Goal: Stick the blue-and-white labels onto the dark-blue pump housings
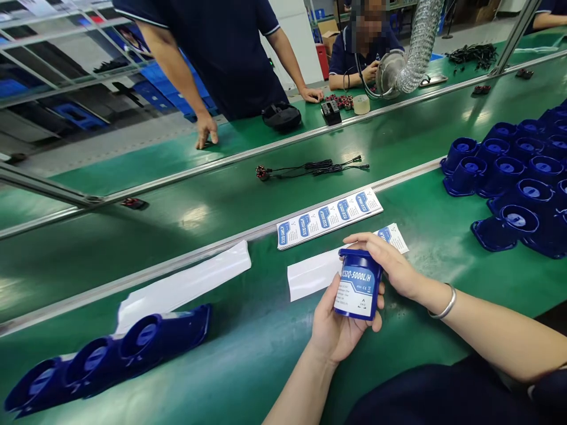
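My left hand point(339, 330) is wrapped round a dark blue plastic housing point(376, 277) from below, fingers showing at its right side. The housing is cup-shaped, with a flange at its upper end. A white and blue label point(355, 289) marked "5000L/H" lies on its wall, facing me. My right hand point(390, 262) grips the housing at the flange and upper right side; some of its fingertips are hidden behind. Just behind the hands lies a label strip point(314, 274), mostly bare white backing, with a printed label at its far end. A stack of printed label sheets point(330, 218) sits beyond it.
Several blue housings stand grouped at the right point(516, 221), and a row of housings point(142, 336) lies at the lower left. Near that row is white backing paper point(186, 283). Black cables point(319, 168) lie across the middle lane. Two co-workers are opposite, behind a metal rail point(221, 159).
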`<control>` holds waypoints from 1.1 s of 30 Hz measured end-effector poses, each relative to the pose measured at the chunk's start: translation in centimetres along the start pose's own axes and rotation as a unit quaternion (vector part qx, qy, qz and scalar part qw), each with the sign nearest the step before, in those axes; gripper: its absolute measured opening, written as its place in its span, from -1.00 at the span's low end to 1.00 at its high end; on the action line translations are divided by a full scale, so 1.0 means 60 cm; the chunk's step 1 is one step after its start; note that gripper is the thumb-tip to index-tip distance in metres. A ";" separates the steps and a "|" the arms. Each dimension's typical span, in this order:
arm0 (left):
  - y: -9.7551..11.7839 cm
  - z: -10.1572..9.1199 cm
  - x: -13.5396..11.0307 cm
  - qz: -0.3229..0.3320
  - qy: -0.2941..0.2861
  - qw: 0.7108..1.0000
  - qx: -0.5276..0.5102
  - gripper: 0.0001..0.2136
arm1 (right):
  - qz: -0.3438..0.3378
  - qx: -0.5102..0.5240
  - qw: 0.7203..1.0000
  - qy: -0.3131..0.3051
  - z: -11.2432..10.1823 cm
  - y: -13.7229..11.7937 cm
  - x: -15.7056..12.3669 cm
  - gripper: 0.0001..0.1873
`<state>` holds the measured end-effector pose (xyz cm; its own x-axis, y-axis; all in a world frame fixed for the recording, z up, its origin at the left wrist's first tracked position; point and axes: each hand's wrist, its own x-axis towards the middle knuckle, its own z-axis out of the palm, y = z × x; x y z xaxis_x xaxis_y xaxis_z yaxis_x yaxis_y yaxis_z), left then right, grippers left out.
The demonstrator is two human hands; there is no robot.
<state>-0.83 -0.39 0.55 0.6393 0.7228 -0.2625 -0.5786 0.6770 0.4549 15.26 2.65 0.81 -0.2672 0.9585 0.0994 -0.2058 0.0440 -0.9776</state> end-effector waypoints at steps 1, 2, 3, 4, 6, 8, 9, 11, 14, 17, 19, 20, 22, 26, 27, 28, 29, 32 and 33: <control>0.000 0.001 0.001 -0.002 0.000 1.000 0.008 -0.50 | 0.010 0.005 1.000 0.001 -0.001 0.002 0.000 -0.50; 0.001 0.001 0.002 -0.003 0.003 1.000 0.017 -0.49 | 0.021 0.011 1.000 0.004 -0.002 0.004 0.001 -0.51; 0.001 0.002 0.002 -0.004 0.008 1.000 0.027 -0.48 | 0.031 0.018 0.999 0.006 -0.004 0.006 0.001 -0.51; 0.002 0.002 0.003 -0.004 0.015 0.999 0.038 -0.48 | 0.035 0.025 0.999 0.005 -0.006 0.007 0.001 -0.51; 0.002 0.001 0.002 -0.005 0.025 0.998 0.054 -0.49 | 0.028 0.030 0.999 0.000 -0.010 0.006 0.003 -0.50; 0.002 -0.001 0.001 -0.009 0.028 0.998 0.060 -0.51 | 0.010 0.021 1.000 -0.015 -0.016 0.003 0.006 -0.50; 0.002 -0.002 0.000 -0.012 0.029 0.998 0.060 -0.52 | 0.000 0.016 1.000 -0.027 -0.019 0.001 0.008 -0.50; 0.001 -0.004 -0.001 -0.016 0.032 0.998 0.060 -0.52 | -0.006 0.024 0.998 -0.058 -0.024 -0.002 0.012 -0.49; -0.002 -0.002 -0.001 -0.012 0.039 0.997 0.067 -0.50 | 0.001 0.055 0.995 -0.085 -0.026 -0.003 0.013 -0.46; -0.002 0.003 0.001 -0.003 0.045 0.995 0.084 -0.48 | -0.008 0.038 0.998 -0.047 -0.022 0.001 0.010 -0.44; -0.001 0.004 0.003 0.006 0.050 0.994 0.093 -0.49 | -0.007 0.023 1.000 -0.019 -0.018 0.005 0.009 -0.46; 0.000 0.003 0.003 0.011 0.051 0.994 0.097 -0.49 | -0.005 0.020 1.000 -0.012 -0.017 0.007 0.008 -0.47; 0.003 0.000 0.004 0.018 0.056 0.992 0.111 -0.52 | -0.017 0.018 1.000 -0.004 -0.016 0.010 0.009 -0.48; 0.009 -0.009 0.002 0.028 0.057 0.984 0.166 -0.53 | -0.050 0.009 0.999 0.015 -0.014 0.016 0.012 -0.48; 0.011 -0.010 0.000 0.030 0.059 0.981 0.183 -0.53 | -0.045 0.007 0.999 0.019 -0.014 0.017 0.013 -0.47; 0.013 -0.010 -0.002 0.032 0.063 0.977 0.202 -0.54 | -0.037 0.005 0.999 0.025 -0.013 0.018 0.013 -0.45; 0.014 -0.010 -0.004 0.036 0.070 0.972 0.222 -0.54 | -0.030 0.001 0.999 0.031 -0.012 0.019 0.013 -0.43; 0.019 -0.008 -0.007 0.038 0.078 0.957 0.278 -0.50 | -0.022 -0.013 0.999 0.047 -0.009 0.020 0.013 -0.39; 0.020 -0.008 -0.008 0.034 0.073 0.954 0.290 -0.47 | -0.023 -0.017 0.998 0.048 -0.009 0.019 0.013 -0.38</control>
<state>-2.06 0.16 0.78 0.5080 0.8027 -0.3123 -0.2123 0.4681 0.8578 15.29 3.60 -0.34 -0.1657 0.9779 0.1276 -0.1832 0.0966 -0.9783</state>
